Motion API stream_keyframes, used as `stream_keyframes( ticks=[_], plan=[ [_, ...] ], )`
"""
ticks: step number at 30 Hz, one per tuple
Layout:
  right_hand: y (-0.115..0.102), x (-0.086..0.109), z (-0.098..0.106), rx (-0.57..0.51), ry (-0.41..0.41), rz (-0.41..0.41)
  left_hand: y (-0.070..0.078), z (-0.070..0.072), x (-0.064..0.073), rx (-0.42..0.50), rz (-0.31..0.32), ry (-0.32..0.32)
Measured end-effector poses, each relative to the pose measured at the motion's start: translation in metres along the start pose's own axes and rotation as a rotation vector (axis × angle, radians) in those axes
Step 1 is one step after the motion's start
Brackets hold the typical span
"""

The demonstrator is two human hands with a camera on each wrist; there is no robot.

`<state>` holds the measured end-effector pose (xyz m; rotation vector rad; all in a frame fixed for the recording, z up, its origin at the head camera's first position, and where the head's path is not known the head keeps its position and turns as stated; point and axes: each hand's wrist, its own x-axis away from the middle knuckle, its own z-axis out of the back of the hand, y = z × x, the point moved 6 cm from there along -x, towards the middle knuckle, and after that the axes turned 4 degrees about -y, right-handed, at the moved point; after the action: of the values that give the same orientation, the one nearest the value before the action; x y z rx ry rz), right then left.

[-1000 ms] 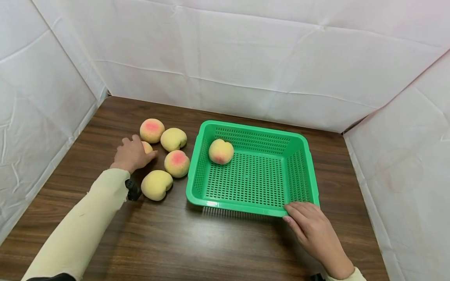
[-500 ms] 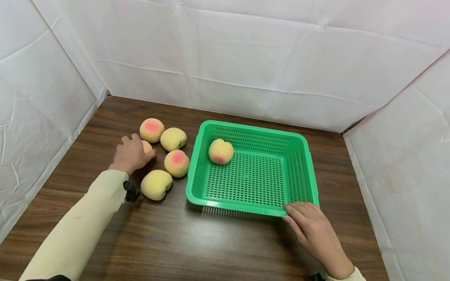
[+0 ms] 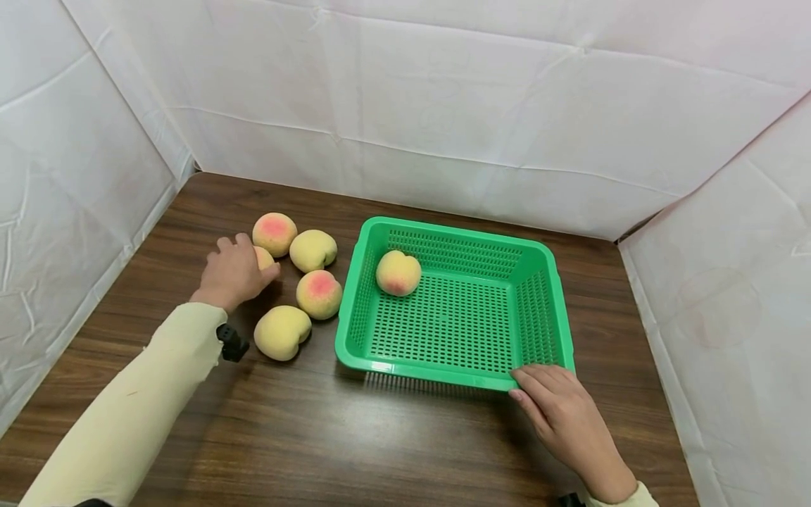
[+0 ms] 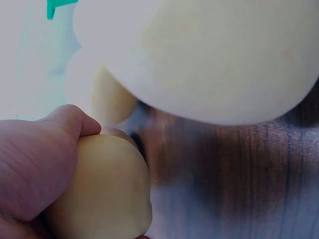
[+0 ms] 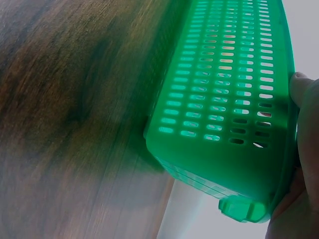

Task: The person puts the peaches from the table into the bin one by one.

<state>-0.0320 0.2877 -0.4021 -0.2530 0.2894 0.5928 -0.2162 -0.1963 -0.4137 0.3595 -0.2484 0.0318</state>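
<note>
My left hand (image 3: 231, 273) grips a peach (image 4: 107, 186) at the left of the table, thumb on one side. In the head view the hand covers most of that peach. Around it lie several more peaches: a blushed one (image 3: 274, 234) behind, a yellow one (image 3: 313, 251) and a pink-topped one (image 3: 319, 294) to its right, and another yellow one (image 3: 282, 332) in front. My right hand (image 3: 564, 415) holds the front right corner of a green plastic basket (image 3: 437, 379), thumb outside and fingers over the rim. One peach (image 3: 398, 273) sits in the basket's left part.
Dark wood table (image 3: 380, 451) lies under everything. A white sheet wall (image 3: 443, 105) rises behind it, with further white sheets at the left and right sides. The basket's left rim stands close beside the pink-topped peach.
My left hand and forearm have shifted slightly to the left, and the peach in that hand has moved a little the same way. The right hand and basket stay put.
</note>
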Motion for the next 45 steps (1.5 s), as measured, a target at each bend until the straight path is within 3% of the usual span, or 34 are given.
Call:
stream_keyframes(
  ticks=[13,45],
  plan=[
    [0.000,0.001,0.000,-0.002,0.007,0.006,0.015,0.019,0.012,-0.039,-0.071,0.054],
    [-0.002,-0.002,0.003,0.002,0.022,0.020,0.081,0.051,0.030,-0.019,-0.186,0.097]
  ],
)
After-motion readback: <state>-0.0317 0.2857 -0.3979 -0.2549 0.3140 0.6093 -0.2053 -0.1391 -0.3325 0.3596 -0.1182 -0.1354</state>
